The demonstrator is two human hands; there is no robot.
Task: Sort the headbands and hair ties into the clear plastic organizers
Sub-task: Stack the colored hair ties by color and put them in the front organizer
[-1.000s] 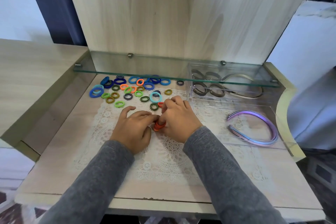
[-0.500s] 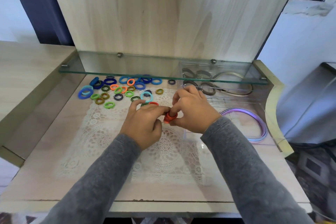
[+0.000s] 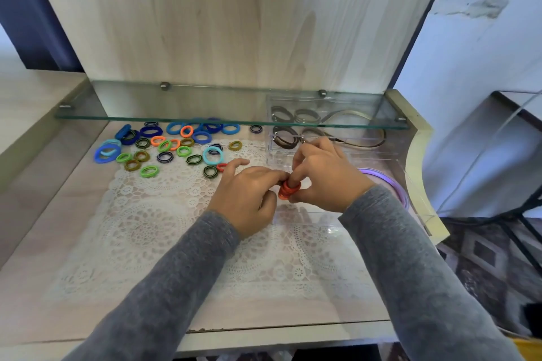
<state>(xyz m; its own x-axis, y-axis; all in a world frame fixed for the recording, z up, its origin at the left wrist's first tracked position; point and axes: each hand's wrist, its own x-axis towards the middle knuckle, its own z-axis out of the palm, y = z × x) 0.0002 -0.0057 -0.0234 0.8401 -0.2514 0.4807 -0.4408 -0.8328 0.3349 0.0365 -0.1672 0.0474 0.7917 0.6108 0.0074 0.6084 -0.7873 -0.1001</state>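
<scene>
Head: left hand (image 3: 243, 199), right hand (image 3: 325, 182) pinch one red tie stack (image 3: 289, 189)

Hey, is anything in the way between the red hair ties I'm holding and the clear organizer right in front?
Nothing visible is. The left hand and right hand pinch the red hair ties over the left end of the near clear organizer; the purple headband lies farther right inside it.
</scene>
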